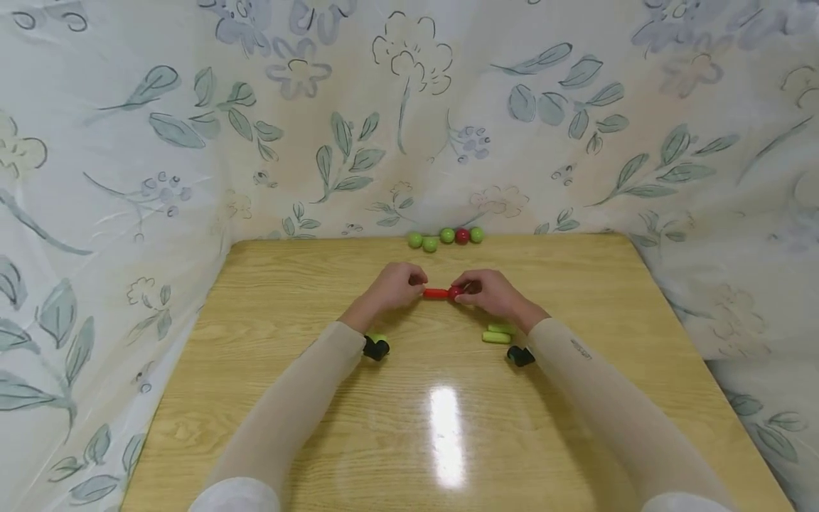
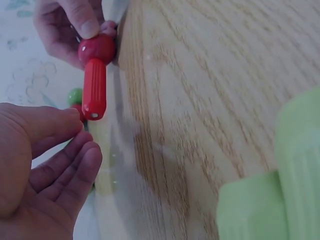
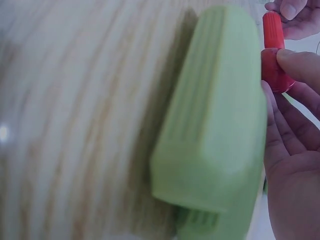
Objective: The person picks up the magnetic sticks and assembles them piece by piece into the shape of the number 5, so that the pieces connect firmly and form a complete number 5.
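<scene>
My right hand [image 1: 489,293] pinches a red ball [image 2: 96,49] between thumb and fingers. A short red ridged rod [image 2: 94,87] is joined to that ball and points toward my left hand. In the left wrist view the rod's free end shows a small pale spot. My left hand [image 1: 398,286] is close beside that end, its fingers [image 2: 80,172] loosely bent; the rod does not appear to be between them. The right wrist view also shows the ball [image 3: 275,70] in the right fingers, with part of the left hand [image 3: 297,17] beyond the rod.
Several green balls [image 1: 430,244] and another red ball [image 1: 462,236] lie along the table's back edge. Light green ridged rods [image 1: 496,337] lie near the right wrist; another green piece [image 1: 377,337] is partly hidden by the left wrist. A floral cloth [image 1: 409,142] hangs behind the wooden table [image 1: 448,455].
</scene>
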A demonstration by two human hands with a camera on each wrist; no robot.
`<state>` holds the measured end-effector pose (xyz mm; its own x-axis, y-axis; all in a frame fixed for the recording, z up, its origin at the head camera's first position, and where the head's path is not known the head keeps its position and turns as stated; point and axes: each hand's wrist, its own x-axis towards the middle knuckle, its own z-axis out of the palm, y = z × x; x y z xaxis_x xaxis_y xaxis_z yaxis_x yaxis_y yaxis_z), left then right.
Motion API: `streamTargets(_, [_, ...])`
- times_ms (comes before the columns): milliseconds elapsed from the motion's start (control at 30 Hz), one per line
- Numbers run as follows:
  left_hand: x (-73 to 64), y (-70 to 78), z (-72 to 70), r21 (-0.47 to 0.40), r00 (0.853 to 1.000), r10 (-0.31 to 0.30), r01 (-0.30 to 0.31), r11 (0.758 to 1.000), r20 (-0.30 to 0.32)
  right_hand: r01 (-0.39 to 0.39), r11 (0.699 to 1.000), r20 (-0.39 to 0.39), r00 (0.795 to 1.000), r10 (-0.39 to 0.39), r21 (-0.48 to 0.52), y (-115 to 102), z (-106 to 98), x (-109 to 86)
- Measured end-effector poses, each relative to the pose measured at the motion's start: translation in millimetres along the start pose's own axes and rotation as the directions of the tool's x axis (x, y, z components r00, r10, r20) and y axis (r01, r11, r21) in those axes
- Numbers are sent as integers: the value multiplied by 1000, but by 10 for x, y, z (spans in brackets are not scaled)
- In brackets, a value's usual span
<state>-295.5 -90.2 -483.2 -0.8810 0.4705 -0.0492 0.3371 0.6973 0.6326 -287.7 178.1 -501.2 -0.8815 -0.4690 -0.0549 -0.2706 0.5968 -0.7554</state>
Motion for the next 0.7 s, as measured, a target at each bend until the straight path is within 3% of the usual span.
streamTargets(233, [18, -24, -39, -35, 999, -43, 42, 999, -31, 13, 1000, 13, 1000, -13, 24, 22, -5, -14])
streamTargets(367, [61, -52, -98, -51, 997, -37, 34, 998, -63, 4, 1000, 7, 1000, -4, 12, 24, -13, -20])
streamTargets(700, [276, -173, -282, -96, 987, -71, 57, 994, -146, -10, 1000, 19, 1000, 9, 28, 18, -18, -18])
